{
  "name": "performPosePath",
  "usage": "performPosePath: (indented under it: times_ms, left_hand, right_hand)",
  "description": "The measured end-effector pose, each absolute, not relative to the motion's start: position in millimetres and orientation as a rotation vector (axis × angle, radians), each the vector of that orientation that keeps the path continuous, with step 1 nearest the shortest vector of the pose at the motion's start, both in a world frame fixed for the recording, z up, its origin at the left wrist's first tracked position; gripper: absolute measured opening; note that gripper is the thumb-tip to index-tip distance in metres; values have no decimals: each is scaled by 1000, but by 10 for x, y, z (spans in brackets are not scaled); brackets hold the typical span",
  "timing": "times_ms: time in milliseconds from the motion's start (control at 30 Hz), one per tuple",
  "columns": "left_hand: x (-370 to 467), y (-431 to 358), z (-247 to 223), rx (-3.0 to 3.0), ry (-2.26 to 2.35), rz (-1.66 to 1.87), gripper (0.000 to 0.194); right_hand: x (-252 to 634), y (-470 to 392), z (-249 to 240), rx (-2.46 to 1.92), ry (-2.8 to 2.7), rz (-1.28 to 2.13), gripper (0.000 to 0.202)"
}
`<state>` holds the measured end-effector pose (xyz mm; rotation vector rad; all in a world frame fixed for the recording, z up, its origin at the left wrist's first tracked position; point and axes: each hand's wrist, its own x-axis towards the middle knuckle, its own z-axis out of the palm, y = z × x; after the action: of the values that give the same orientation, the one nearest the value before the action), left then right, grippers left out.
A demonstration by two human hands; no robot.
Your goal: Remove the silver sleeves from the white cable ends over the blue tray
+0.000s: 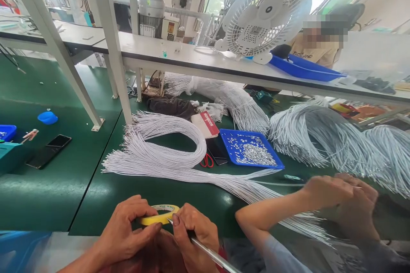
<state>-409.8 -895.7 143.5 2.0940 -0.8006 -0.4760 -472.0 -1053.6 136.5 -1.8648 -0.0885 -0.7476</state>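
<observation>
My left hand is closed around the near side of a roll of yellow tape, thumb and fingers gripping its rim. Against the roll's other side presses my right hand. A slim silver metal rod with a pointed tip is held in that hand, its tip by the tape; its exact kind cannot be made out. Beyond my hands lies a coiled bundle of white cables on the green table. At the right, a co-worker's hands handle a thin white cable; they are blurred.
A blue tray of small metal parts stands mid-table, near red-handled scissors and a red-and-white box. More cable bundles lie right. A phone is at left. Overhead, a shelf carries a white fan.
</observation>
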Motion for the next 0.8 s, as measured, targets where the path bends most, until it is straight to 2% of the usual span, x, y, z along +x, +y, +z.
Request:
performPosePath:
  times_ms: [800]
  left_hand:
    - [-4084, -8965, 1438, 2094, -774, -488, 26]
  right_hand:
    - [-4727, -10527, 1326, -1879, -76, -742, 29]
